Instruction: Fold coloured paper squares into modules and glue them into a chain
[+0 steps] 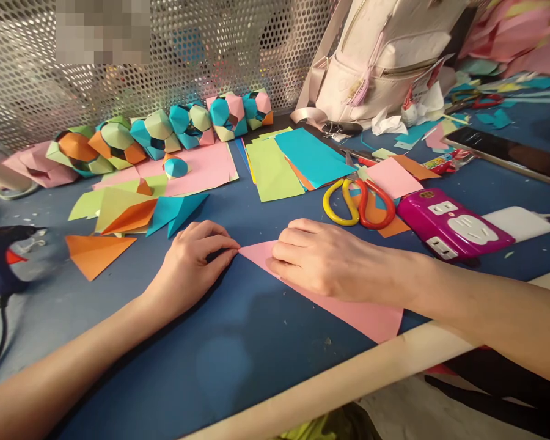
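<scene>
Presently both hands lie flat on the pink paper triangle (pixel 348 308) on the blue table (pixel 238 348), left hand (pixel 190 266) pinching its tip, right hand (pixel 323 260) pressing; sheet judged light, flimsy, crease-prone, best gripped at corners.

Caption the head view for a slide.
Left hand touches the tip of a pink paper triangle; right hand rests on it.

The dark blue table (pixel 238 342) with a pale wooden front edge carried scissors with yellow and red handles (pixel 358 203). Just in front of the scissors lay a flat pink folded paper triangle (pixel 371 321). Right of them sat a magenta plastic power strip (pixel 449 226), and left of them lay loose green and teal paper sheets (pixel 275 168). Farther left were orange, yellow and teal folded paper triangles (pixel 128 214), and behind the scissors stood a pale pink backpack (pixel 385 61).
</scene>
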`<action>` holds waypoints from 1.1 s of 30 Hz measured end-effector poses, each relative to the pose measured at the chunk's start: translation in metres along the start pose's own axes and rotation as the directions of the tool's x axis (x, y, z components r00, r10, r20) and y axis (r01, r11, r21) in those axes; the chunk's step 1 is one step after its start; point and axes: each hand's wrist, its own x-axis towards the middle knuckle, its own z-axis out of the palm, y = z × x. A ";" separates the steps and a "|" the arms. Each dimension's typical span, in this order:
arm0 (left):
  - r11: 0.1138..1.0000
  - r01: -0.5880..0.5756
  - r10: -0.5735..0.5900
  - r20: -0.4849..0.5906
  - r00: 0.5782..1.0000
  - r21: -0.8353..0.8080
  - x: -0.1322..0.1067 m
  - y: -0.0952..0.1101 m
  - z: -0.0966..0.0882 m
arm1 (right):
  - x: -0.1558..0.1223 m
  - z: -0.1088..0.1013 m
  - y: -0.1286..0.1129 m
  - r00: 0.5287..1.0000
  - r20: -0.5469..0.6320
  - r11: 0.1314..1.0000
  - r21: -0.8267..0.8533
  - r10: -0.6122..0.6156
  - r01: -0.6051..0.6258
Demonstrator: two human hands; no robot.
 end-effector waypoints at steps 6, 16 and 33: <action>1.000 0.001 -0.001 0.006 1.000 -0.001 0.000 0.001 0.000 | -0.001 0.000 -0.001 1.000 0.003 1.000 -0.014 -0.007 0.007; 1.000 0.016 -0.016 0.005 1.000 -0.005 0.000 0.000 -0.002 | -0.002 -0.001 -0.003 0.998 0.061 0.999 0.027 0.021 -0.023; 0.958 -0.259 0.262 -0.008 0.965 0.127 -0.018 0.023 0.004 | -0.012 0.003 -0.013 0.986 0.098 0.991 -0.013 0.136 -0.136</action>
